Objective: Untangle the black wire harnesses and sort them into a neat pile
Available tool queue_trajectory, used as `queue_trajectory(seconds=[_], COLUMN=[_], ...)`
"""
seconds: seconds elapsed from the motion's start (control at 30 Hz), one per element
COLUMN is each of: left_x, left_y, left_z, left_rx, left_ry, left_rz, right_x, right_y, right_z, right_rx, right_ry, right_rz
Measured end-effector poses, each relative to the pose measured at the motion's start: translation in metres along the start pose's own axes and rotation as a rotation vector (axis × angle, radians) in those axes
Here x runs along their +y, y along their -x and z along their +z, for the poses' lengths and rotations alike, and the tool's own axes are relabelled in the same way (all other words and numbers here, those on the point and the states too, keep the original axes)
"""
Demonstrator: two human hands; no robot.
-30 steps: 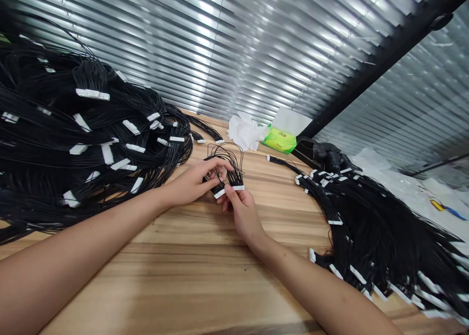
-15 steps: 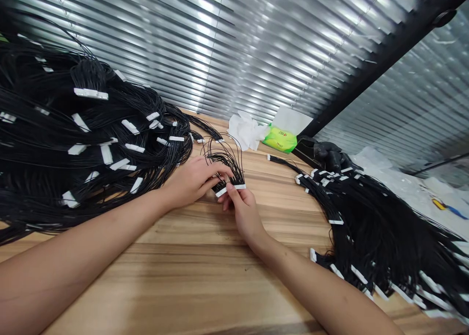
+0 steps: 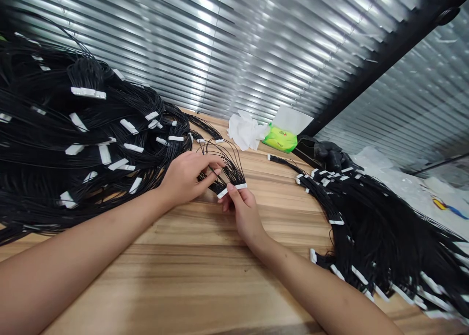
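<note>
My right hand (image 3: 244,210) pinches a white plastic connector strip (image 3: 232,190) between thumb and fingers. Black thin wires (image 3: 223,161) rise from that strip in loops, and my left hand (image 3: 186,178) has its fingers among them, gripping a few strands. Both hands are over a wooden tabletop (image 3: 183,257). To the left, close to my left hand, lies a large heap of black wire harnesses (image 3: 84,130) with many white connectors. A second heap of harnesses (image 3: 381,232) spreads along the right side, apart from my right hand.
Behind the wires lie crumpled white tissue (image 3: 246,131) and a green tissue packet (image 3: 280,139). A black glove (image 3: 328,154) rests at the far right of the table edge. Beyond it are white plastic sheeting (image 3: 399,178) and a small yellow-and-blue item (image 3: 447,208). Metal blinds (image 3: 220,47) fill the background.
My left hand has shifted slightly left, spreading the wire loops that way. The connector strip has tilted a little, and the view has drifted slightly.
</note>
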State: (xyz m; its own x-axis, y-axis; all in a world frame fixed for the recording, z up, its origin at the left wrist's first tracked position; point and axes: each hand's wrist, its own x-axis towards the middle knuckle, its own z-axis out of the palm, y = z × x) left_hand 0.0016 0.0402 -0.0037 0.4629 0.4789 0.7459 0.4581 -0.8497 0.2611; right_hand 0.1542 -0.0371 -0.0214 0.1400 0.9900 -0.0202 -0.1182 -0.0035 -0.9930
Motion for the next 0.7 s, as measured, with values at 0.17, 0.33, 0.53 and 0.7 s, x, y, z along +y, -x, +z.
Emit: queue_trajectory(seconds=[0.17,0.33,0.53,0.7], left_x=[0.0022,0.0009,-0.0004,-0.0074], left_y=[-0.0011,-0.0017,-0.0022,-0.0035], left_z=[-0.0004,-0.0017,-0.0031,-0.0044], left_rx=[0.098,0.027,-0.085,-0.224], left_ry=[-0.006,-0.079,-0.038,-0.029], left_rz=[-0.084,0.018,0.076,0.128], right_x=[0.0001,0.0004,-0.0004,0.0012], right_y=[-0.0008,-0.0013,-0.0015,-0.0025], right_z=[-0.0002,0.0002,0.0003,0.0000], right_rx=[0.022,0.028,0.039,0.033], right_ry=[-0.002,0.002,-0.005,0.003], right_rz=[-0.023,-0.023,-0.005,-0.001])
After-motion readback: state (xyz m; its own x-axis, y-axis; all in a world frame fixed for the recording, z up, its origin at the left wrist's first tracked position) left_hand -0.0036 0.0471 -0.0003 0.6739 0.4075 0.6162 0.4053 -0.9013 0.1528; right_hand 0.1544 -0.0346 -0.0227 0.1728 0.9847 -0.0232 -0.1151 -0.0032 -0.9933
